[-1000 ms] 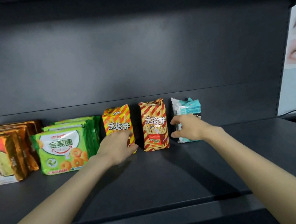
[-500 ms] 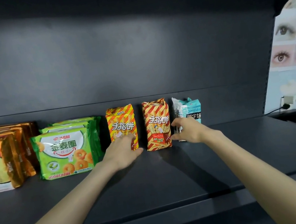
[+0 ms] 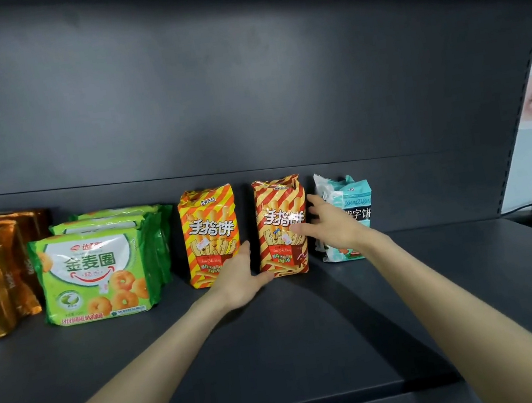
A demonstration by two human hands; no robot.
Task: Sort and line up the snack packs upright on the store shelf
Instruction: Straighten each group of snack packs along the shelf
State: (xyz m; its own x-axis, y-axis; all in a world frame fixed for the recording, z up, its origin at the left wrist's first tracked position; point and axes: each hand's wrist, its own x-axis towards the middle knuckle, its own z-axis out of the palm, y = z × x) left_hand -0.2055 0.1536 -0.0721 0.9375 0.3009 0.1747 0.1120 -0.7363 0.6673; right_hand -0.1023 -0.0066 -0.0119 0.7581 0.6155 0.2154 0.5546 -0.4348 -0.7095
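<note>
Lettering 手指饼 on red pack (image 3: 281, 254) — right hand (image 3: 334, 225) holds it.

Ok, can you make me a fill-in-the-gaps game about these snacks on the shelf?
The ___ striped pack stands nearest the green packs. The teal pack stands at the row's ___ end. The right hand is on the ___ striped pack. Missing: yellow; right; red.

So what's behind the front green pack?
Two more green packs stand behind the front green pack; only their tops and right edges show. Their fronts, and anything further back, are covered.
</note>
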